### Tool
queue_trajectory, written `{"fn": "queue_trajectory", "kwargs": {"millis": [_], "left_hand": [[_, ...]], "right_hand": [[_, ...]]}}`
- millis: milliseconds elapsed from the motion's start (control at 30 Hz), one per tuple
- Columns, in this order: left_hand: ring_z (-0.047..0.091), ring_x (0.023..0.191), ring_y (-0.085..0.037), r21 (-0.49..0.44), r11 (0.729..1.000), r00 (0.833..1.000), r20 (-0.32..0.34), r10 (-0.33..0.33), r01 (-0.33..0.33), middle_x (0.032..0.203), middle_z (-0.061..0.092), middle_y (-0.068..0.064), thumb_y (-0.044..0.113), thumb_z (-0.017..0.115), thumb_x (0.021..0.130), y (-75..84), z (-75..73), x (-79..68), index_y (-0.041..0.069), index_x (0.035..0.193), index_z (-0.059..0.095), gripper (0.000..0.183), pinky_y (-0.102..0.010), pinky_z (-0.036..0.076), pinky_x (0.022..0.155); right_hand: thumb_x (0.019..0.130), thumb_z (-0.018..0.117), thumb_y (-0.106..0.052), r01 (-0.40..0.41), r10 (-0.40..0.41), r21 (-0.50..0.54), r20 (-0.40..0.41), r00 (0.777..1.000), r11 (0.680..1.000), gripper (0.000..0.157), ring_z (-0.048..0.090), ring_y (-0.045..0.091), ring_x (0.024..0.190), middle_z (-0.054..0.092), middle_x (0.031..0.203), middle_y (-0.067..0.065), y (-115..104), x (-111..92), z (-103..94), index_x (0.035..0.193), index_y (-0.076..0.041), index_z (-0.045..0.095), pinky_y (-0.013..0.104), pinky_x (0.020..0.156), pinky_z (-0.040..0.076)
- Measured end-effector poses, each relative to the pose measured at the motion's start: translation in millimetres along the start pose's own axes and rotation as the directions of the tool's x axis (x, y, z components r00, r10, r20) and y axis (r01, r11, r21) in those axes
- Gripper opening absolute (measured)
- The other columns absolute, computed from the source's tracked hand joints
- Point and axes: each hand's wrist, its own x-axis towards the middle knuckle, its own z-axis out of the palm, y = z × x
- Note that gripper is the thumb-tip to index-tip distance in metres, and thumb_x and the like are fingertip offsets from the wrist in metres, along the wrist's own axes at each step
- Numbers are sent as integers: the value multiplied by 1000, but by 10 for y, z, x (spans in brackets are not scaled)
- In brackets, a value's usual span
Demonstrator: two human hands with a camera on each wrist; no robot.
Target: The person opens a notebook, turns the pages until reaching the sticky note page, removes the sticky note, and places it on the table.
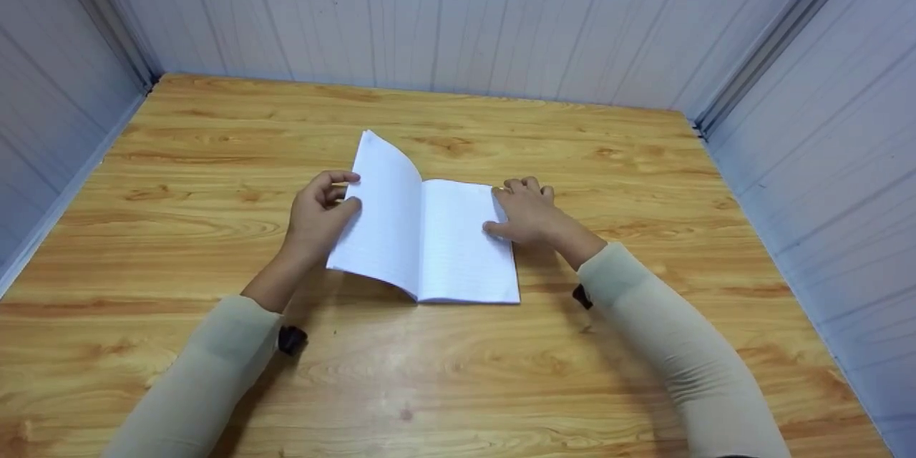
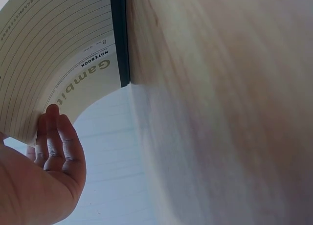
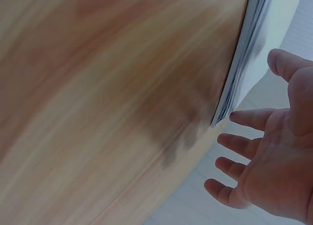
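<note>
An open notebook (image 1: 469, 243) with white lined pages lies in the middle of the table. Its left half stands raised and bowed, and the left hand (image 1: 320, 218) pinches that side's outer edge, thumb on the page and fingers behind. From the left wrist view, the beige back of the raised half shows as a cover (image 2: 73, 54) printed "Gambit NOTEBOOK", with a dark spine strip (image 2: 120, 36). At the flat half's right edge is the right hand (image 1: 526, 213), its thumb over the page. Spread, nearly straight fingers (image 3: 239, 144) show beside the page edges in the right wrist view.
The wood-patterned table (image 1: 458, 372) reaches pale panelled walls (image 1: 444, 14) at the back and both sides. Small black objects (image 1: 291, 340) sit at the wrists beneath the light sleeves (image 1: 215, 365).
</note>
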Motion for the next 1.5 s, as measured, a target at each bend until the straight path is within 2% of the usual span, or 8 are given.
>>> {"fn": "queue_trajectory", "kwargs": {"millis": [167,300,600,833,1033,1233,1400,1500], "left_hand": [[59,77,-13,-7,1000,1000,2,-3,3,91,68,-7,8,58,86,-5,6,0,8,116,61,30,-21,46,68],[58,78,-13,-10,1000,1000,2,0,0,90,67,-6,8,58,87,-7,9,4,7,116,61,30,-21,45,69],[57,77,-13,-31,999,999,-5,-35,34,90,68,-4,7,58,85,1,15,-5,9,116,61,31,-21,45,69],[58,79,-13,-23,1000,1000,-12,-20,20,93,69,-7,7,58,85,-6,14,0,7,115,62,30,-21,45,70],[58,83,-13,-13,1000,1000,-8,-28,28,100,68,-11,8,58,86,-3,10,1,7,117,61,31,-21,45,72],[57,83,-13,-9,999,999,-14,-35,35,100,68,-13,9,58,87,18,6,-7,7,117,62,31,-21,44,72],[57,83,-11,-5,1000,1000,-9,-28,28,101,68,-13,9,58,87,15,-5,-9,6,118,62,31,-20,44,72],[57,81,-12,-4,1000,1000,-15,-25,25,99,69,-11,8,58,86,4,-4,-3,7,117,62,31,-20,45,71]], "right_hand": [[92,49,-57,4,-4,-2,23,1000,1000,79,15,40,142,24,156,17,4,6,54,153,-12,25,58,105,19],[91,50,-57,-12,12,-3,20,1000,1000,80,16,39,142,25,156,17,-12,26,73,153,-12,26,58,106,20],[93,50,-52,17,-17,-16,-5,1000,1000,74,17,39,142,25,155,17,-37,28,83,151,-10,31,59,107,20],[90,57,-49,13,-12,16,-60,998,1000,69,22,38,139,33,150,16,-63,42,77,145,-10,42,57,104,23],[88,60,-49,13,-10,36,-90,996,999,68,24,37,137,36,148,15,-62,54,95,143,-12,45,56,105,24],[82,65,-45,31,-23,42,-185,982,999,66,35,34,126,47,135,13,-62,46,97,138,-14,51,53,98,31],[80,66,-36,26,9,163,-205,979,986,62,49,26,101,60,108,7,-66,38,86,137,-18,51,46,89,34],[80,68,-30,5,54,312,-182,982,950,66,54,22,90,62,99,5,-69,27,71,140,-17,46,40,86,40]]}}
